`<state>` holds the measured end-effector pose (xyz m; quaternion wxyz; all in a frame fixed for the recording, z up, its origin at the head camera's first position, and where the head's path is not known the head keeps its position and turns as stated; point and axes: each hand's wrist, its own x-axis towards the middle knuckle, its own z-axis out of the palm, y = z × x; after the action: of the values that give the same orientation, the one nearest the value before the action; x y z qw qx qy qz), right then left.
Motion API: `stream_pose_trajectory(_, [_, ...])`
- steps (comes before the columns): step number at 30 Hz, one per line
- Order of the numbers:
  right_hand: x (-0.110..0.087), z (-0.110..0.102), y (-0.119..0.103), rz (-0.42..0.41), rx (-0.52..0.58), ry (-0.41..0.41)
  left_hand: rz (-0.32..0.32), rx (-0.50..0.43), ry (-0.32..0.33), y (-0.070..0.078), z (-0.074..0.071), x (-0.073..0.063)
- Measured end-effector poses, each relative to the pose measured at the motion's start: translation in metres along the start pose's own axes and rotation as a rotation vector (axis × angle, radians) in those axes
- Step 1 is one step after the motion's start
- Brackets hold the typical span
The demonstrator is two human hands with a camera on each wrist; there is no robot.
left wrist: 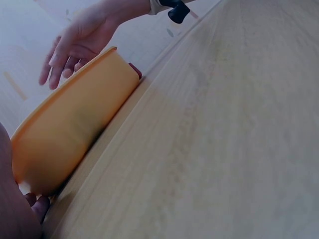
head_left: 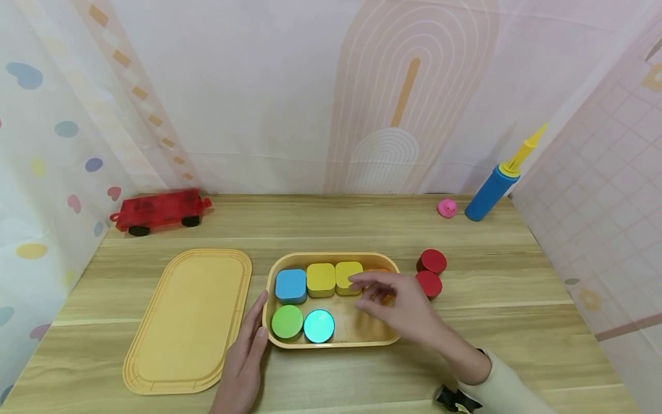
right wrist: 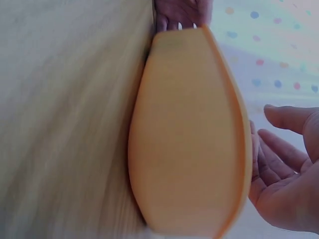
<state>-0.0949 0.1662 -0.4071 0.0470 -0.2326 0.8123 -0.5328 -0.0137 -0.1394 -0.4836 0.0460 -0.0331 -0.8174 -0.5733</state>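
A yellow-orange plastic box point(head_left: 331, 346) sits on the table with two rows of small tins inside. In the back row are a blue square tin point(head_left: 291, 284), a yellow square tin point(head_left: 321, 279), another yellow tin point(head_left: 347, 275) and an orange one point(head_left: 380, 272), mostly hidden behind my right hand. A green round tin point(head_left: 287, 321) and a turquoise round tin point(head_left: 319, 326) stand in the front row. My left hand point(head_left: 246, 356) rests against the box's left end, fingers extended. Over the box's right part, my right hand point(head_left: 400, 302) hovers with thumb and fingers apart, gripping nothing.
Two round red tins point(head_left: 428, 284) stand just right of the box. To the left lies a yellow lid point(head_left: 188, 322). Along the back are a red toy wagon point(head_left: 160, 208), a pink toy duck point(head_left: 447, 208) and a blue-and-yellow hand pump point(head_left: 491, 192).
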Motion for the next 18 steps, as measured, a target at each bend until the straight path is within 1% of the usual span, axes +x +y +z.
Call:
stream_pose_trajectory(4, [-0.004,-0.014,0.005,-0.014,0.005,0.075,0.001,0.000,0.004,0.000,0.000,0.000])
stream_pose_trajectory(9, [-0.008,-0.032,0.014,0.009,-0.022,0.157,0.007,0.000,0.010,0.000,0.001,0.000])
stream_pose_trajectory(14, [-0.012,-0.050,0.024,0.056,-0.041,0.223,0.017,0.000,0.014,-0.001,0.001,0.001])
stream_pose_trajectory(18, [-0.015,-0.063,0.030,0.089,-0.079,0.271,0.016,0.004,0.013,-0.001,0.001,0.001])
